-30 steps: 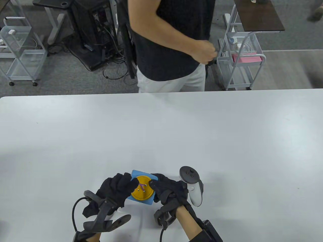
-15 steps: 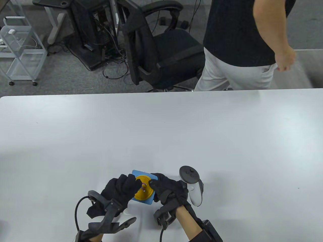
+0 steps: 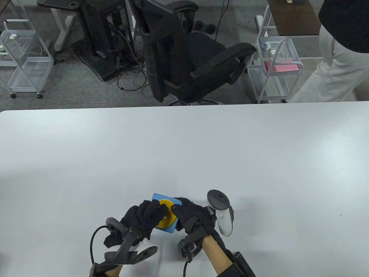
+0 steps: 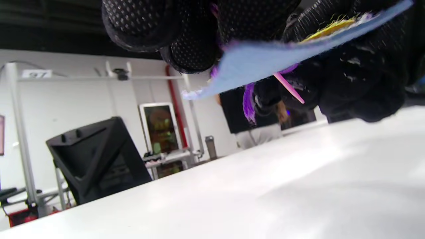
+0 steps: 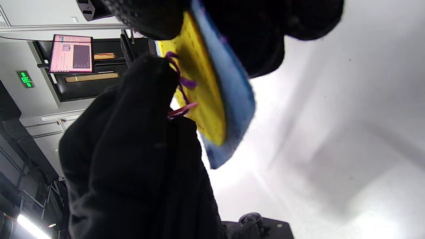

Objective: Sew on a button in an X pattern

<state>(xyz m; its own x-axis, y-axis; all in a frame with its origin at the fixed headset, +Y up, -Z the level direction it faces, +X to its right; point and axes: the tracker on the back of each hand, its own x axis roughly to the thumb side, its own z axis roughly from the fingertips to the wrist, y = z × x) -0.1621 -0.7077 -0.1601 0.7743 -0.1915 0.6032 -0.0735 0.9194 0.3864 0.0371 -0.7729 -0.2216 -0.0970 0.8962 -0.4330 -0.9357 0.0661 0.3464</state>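
A blue felt square point(image 3: 168, 229) with a yellow round button point(image 3: 170, 221) on it is held just above the white table point(image 3: 184, 150), near its front edge. My left hand point(image 3: 155, 212) reaches over the button and pinches a pink needle point(image 5: 182, 110) at the yellow face. Purple thread point(image 5: 181, 81) runs from the button to that hand. The needle's tip point(image 4: 289, 88) sticks out under the felt's blue underside point(image 4: 252, 63), with purple thread point(image 4: 247, 101) hanging beside it. My right hand point(image 3: 180, 212) grips the felt's right edge, thumb on top and fingers beneath.
A white tracker point(image 3: 222, 215) sits on the back of my right hand. Beyond the table's far edge stand a black office chair point(image 3: 184, 57) and wire carts point(image 3: 274, 72). A person point(image 3: 331, 66) is at the top right.
My left fingers have slid right over the button, covering the purple stitch. The person behind the table has walked off to the right, uncovering the chair.
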